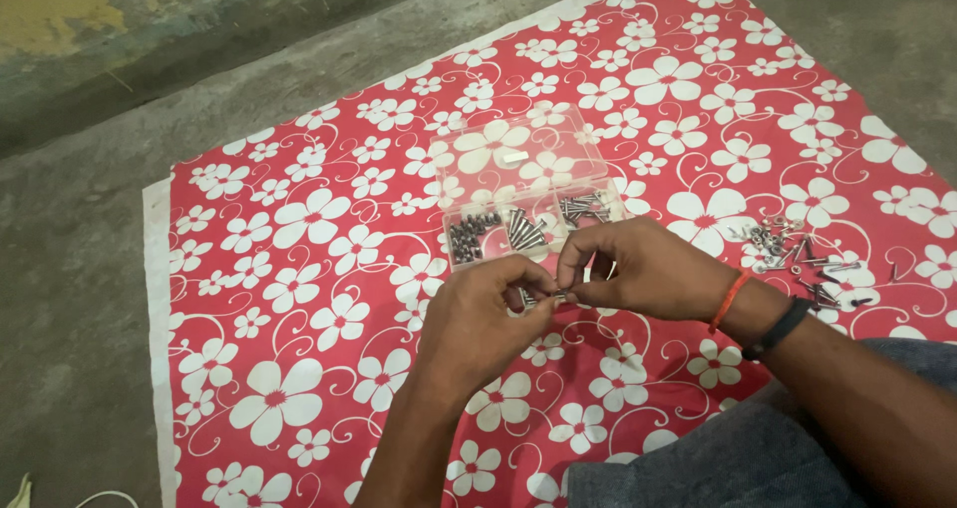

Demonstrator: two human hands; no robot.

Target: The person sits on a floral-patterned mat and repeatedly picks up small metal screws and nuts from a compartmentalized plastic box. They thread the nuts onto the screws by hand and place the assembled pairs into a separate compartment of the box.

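Three box compartments already hold screws; a loose pile waits on the cloth — both hands, left and right, pinch one screw just before the box.

A red cloth printed with white flowers is lying spread over the grey concrete floor — its pale edge is running along the left. A loose scatter of small metal screws is sitting on the cloth at the right — well apart from the edge.
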